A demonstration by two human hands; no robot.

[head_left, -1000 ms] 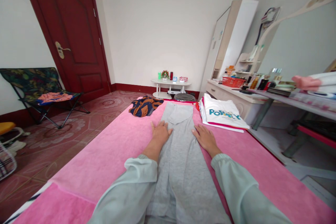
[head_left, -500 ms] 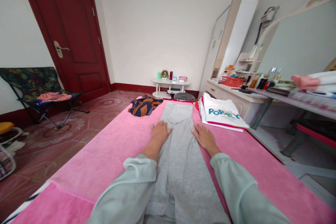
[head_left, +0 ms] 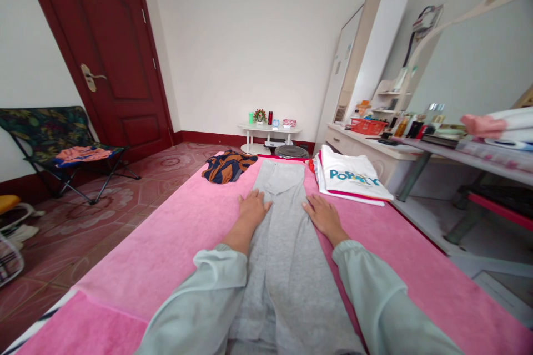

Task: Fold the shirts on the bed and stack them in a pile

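Observation:
Grey trousers (head_left: 291, 255) lie stretched lengthwise on the pink bedspread (head_left: 166, 238), waistband at the far end and legs running towards me. My left hand (head_left: 252, 209) rests flat at their left edge with fingers spread. Opposite it, my right hand (head_left: 325, 215) lies open along the right edge, fingertips touching the cloth. Beyond my right hand sits a stack of folded clothes, topped by a white printed T-shirt (head_left: 352, 172). A crumpled navy and orange garment (head_left: 229, 166) is past my left hand, near the bed's far edge.
On the left stand a folding chair (head_left: 54, 138) with a garment on it and a red door (head_left: 108, 55). A low white table (head_left: 268, 128) is by the far wall. To the right are a dressing table (head_left: 353, 138) with bottles and a grey-legged table (head_left: 470, 161).
The view has shifted very slightly. Both hands stay in the same places on the grey trousers, and nothing else has visibly moved.

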